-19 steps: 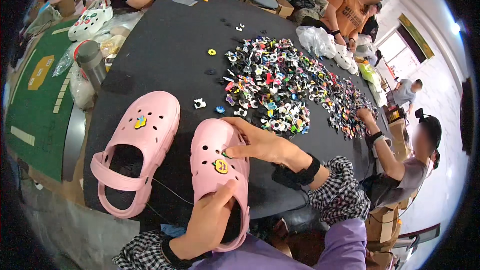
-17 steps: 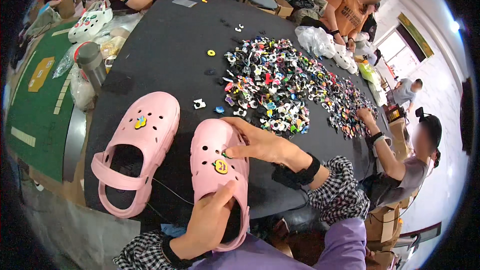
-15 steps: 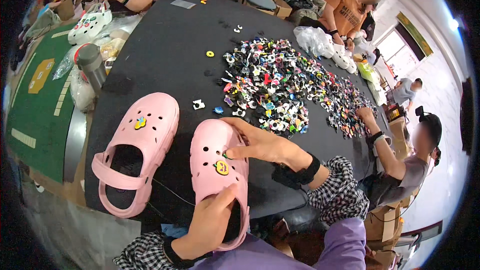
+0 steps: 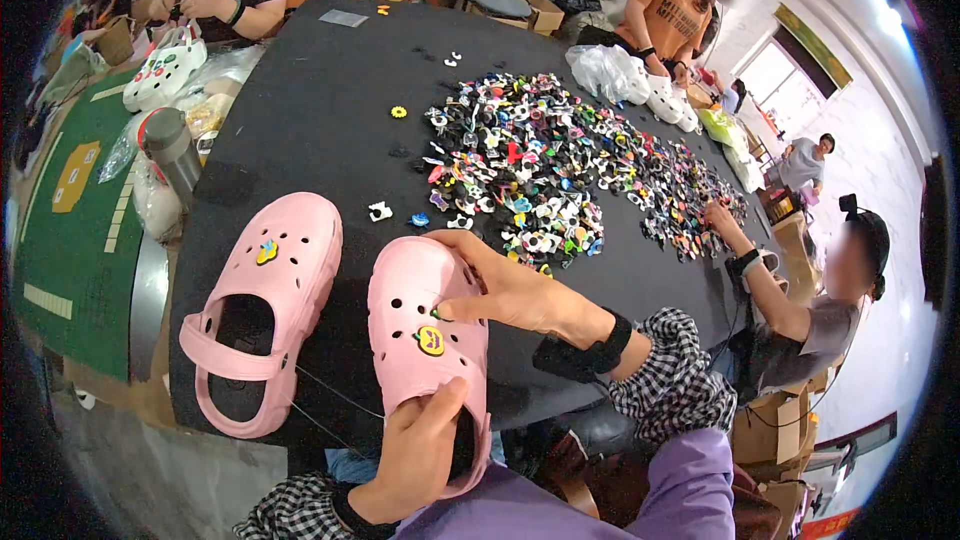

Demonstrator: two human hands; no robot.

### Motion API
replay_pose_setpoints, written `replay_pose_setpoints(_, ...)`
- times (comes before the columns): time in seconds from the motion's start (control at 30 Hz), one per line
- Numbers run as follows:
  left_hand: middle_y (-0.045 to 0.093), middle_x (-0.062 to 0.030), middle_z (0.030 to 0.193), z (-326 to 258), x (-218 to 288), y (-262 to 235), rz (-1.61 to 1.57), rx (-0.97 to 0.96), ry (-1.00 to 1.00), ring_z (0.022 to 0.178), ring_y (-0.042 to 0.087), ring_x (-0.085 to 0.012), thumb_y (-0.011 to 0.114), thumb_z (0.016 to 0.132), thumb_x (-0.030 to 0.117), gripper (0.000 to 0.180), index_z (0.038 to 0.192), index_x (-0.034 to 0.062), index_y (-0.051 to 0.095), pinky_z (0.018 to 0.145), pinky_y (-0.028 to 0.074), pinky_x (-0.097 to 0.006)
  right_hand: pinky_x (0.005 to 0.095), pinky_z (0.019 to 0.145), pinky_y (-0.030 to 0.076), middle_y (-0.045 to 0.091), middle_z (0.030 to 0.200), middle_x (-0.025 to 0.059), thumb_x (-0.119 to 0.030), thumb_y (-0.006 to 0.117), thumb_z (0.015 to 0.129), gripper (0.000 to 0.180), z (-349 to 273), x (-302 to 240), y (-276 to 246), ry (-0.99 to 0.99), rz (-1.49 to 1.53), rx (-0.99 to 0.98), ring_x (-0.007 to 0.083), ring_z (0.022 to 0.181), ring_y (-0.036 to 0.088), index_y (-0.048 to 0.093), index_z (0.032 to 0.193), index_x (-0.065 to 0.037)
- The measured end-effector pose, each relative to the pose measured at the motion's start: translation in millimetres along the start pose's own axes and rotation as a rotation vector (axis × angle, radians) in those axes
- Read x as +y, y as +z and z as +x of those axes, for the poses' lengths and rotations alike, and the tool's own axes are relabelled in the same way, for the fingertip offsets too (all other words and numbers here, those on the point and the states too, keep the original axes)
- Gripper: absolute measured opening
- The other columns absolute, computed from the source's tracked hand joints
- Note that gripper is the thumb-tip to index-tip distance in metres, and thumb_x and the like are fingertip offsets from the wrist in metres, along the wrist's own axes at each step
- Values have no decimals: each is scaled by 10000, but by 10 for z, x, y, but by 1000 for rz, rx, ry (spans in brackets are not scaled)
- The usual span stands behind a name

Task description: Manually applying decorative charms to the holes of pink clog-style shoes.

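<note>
Black tabletop (image 4: 300, 110) carries a pile (image 4: 515, 160) of colourful charms. On the near side of the pile is a pink clog (image 4: 400, 270) bearing a pumpkin charm (image 4: 430, 341). Left hand (image 4: 408, 452) clamps its opening; right hand (image 4: 515, 290) clamps its toe, thumb against a mostly hidden green piece (image 4: 436, 314). Second clog (image 4: 297, 265) lies left of the pile, with a flask (image 4: 172, 152) farther left.

The window (image 4: 781, 82) glares white within a dark fisheye rim.
</note>
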State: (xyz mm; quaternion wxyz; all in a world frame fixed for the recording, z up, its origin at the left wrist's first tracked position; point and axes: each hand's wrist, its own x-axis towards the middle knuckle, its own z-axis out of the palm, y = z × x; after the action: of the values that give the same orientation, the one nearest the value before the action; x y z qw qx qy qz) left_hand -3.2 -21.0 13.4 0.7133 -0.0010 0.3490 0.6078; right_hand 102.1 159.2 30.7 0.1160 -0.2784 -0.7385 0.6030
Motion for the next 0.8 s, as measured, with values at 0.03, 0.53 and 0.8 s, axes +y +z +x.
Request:
replay_pose_setpoints(0.03,591,14,833,0,1,0,10,-5,8,733,541,-66,579,939,117,114,923,13,624,629,422,-248,342,1045,347,467,1302,160,-184,728,806,773,-15,12,-1,2,2,7,228,1220,436,273,1398,15)
replay_pose_setpoints(0.53,539,-121,1159,120,72,74,47,-150,52,1083,520,-205,537,930,120,335,1209,-49,460,970,394,-358,332,1043,346,431,1355,145,-277,670,875,735,-139,286,-21,-39,105,82,208,1242,424,276,1432,-2)
replay_pose_setpoints(0.8,448,-140,1322,108,30,45,63,-143,115,1228,441,-259,500,914,73,512,1372,-28,296,1045,329,-440,370,1034,354,445,1343,182,-238,524,959,517,-450,212,-116,-249,-388,198,263,1227,451,362,1380,13)
